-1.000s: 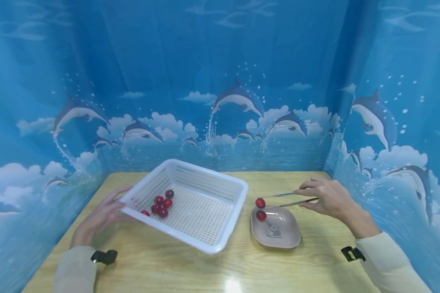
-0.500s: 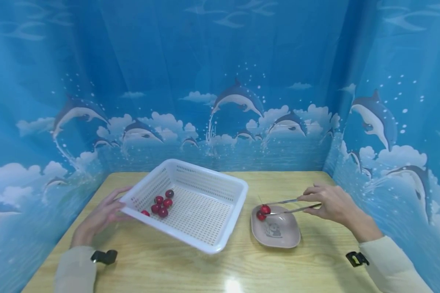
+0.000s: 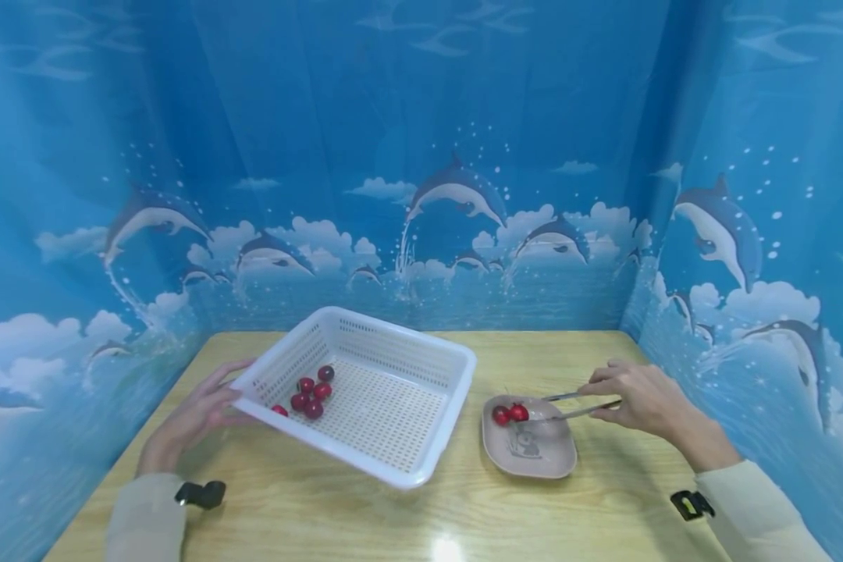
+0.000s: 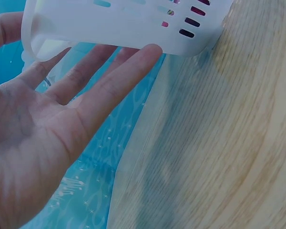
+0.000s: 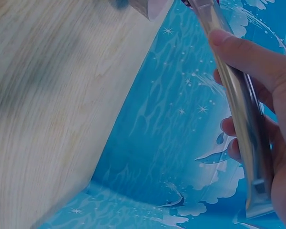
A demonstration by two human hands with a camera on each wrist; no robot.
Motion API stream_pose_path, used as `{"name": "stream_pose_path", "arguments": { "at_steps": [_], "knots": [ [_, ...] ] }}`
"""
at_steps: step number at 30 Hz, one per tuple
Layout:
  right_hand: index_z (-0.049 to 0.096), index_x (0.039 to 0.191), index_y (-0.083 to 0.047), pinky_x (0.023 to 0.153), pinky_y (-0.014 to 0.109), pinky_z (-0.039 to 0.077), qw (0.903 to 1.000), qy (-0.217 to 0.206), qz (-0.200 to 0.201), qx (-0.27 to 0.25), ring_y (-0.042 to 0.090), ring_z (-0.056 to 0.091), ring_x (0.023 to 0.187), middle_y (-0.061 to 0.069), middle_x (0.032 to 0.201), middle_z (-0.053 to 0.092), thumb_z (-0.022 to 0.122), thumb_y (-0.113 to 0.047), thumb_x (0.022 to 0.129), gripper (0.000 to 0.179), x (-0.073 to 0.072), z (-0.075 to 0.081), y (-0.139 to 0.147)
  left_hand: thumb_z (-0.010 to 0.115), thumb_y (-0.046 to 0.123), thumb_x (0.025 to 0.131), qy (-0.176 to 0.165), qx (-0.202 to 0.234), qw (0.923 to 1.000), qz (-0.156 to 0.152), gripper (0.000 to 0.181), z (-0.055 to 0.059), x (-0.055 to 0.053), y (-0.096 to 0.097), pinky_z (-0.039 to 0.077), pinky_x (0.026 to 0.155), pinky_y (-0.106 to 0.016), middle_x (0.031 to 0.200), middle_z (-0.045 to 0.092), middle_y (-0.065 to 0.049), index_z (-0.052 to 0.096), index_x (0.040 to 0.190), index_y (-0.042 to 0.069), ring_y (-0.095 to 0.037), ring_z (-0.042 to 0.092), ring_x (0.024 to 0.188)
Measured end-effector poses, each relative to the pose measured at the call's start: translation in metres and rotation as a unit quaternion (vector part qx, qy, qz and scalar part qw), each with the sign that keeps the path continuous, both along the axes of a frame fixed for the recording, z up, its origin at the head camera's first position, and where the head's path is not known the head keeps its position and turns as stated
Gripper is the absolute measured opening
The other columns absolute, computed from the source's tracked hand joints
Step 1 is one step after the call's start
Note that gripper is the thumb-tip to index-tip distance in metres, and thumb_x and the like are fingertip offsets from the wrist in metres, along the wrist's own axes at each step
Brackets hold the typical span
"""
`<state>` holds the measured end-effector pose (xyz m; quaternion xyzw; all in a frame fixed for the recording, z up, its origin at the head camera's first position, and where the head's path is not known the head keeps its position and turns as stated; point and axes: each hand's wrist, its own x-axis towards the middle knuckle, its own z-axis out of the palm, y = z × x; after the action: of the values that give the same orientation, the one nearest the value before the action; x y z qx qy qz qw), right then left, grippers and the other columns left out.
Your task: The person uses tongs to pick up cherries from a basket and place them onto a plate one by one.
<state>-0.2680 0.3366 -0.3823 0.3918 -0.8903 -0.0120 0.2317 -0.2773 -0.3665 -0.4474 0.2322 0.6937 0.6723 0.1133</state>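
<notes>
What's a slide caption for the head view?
Right hand holds metal tongs at two cherries in a dish; left hand touches a white basket.

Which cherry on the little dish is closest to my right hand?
The right-hand cherry, at the tips of the metal tongs; the other cherry sits to its left, farther from your right hand.

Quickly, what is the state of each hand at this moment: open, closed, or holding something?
Left hand: open, touching the white basket.
Right hand: closed, holding the metal tongs.
</notes>
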Motion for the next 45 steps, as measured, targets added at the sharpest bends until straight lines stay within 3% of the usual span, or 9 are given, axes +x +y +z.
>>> {"name": "stream_pose_path", "arguments": {
  "at_steps": [7, 22, 33, 38, 45],
  "knots": [
    [0.082, 0.101, -0.028, 0.050, 0.021, 0.048, 0.9990, -0.026, -0.027, 0.025, 0.012, 0.064, 0.077, -0.009, 0.091, 0.074, 0.094, -0.030, 0.069, 0.034, 0.000, -0.002, 0.001, 0.036, 0.005, 0.110, -0.001, -0.001, 1.0000, 0.002, 0.056, 0.000, 0.002, 0.001, 0.062, 0.099, -0.045, 0.145, 0.051, 0.013, 0.022, 0.163, 0.010, -0.012, 0.064, 0.123],
    [0.083, 0.099, -0.024, 0.055, 0.026, 0.053, 0.9981, -0.048, -0.025, 0.030, 0.013, 0.065, 0.077, -0.008, 0.091, 0.075, 0.094, -0.028, 0.068, 0.033, -0.001, -0.002, 0.002, 0.037, 0.006, 0.110, -0.005, -0.005, 1.0000, 0.004, 0.055, 0.002, 0.002, 0.002, 0.061, 0.100, -0.048, 0.145, 0.051, 0.013, 0.024, 0.163, 0.012, -0.013, 0.065, 0.123],
    [0.082, 0.104, -0.025, 0.054, 0.022, 0.050, 0.9976, -0.055, -0.037, 0.020, 0.012, 0.062, 0.077, -0.007, 0.093, 0.075, 0.096, -0.031, 0.065, 0.042, 0.001, 0.003, -0.001, 0.037, 0.006, 0.110, -0.008, -0.004, 0.9999, 0.006, 0.054, 0.002, 0.002, 0.003, 0.061, 0.099, -0.049, 0.143, 0.052, 0.014, 0.027, 0.162, 0.013, -0.013, 0.065, 0.122],
    [0.081, 0.110, -0.022, 0.056, 0.028, 0.054, 0.9990, -0.035, -0.027, -0.003, 0.018, 0.066, 0.082, -0.003, 0.098, 0.076, 0.096, -0.030, 0.065, 0.049, 0.000, 0.004, -0.001, 0.036, 0.004, 0.110, 0.000, 0.009, 0.9999, -0.008, 0.054, 0.004, 0.002, 0.003, 0.062, 0.099, -0.047, 0.144, 0.052, 0.014, 0.030, 0.162, 0.017, -0.013, 0.065, 0.123],
    [0.080, 0.112, -0.018, 0.061, 0.035, 0.060, 0.9986, 0.043, 0.005, -0.029, 0.020, 0.069, 0.085, 0.000, 0.100, 0.078, 0.098, -0.029, 0.059, 0.057, -0.005, 0.008, -0.007, 0.036, 0.004, 0.110, 0.000, 0.014, 0.9998, -0.011, 0.054, 0.002, 0.001, 0.003, 0.062, 0.099, -0.045, 0.144, 0.053, 0.014, 0.031, 0.161, 0.019, -0.013, 0.065, 0.123]
  ]
}}
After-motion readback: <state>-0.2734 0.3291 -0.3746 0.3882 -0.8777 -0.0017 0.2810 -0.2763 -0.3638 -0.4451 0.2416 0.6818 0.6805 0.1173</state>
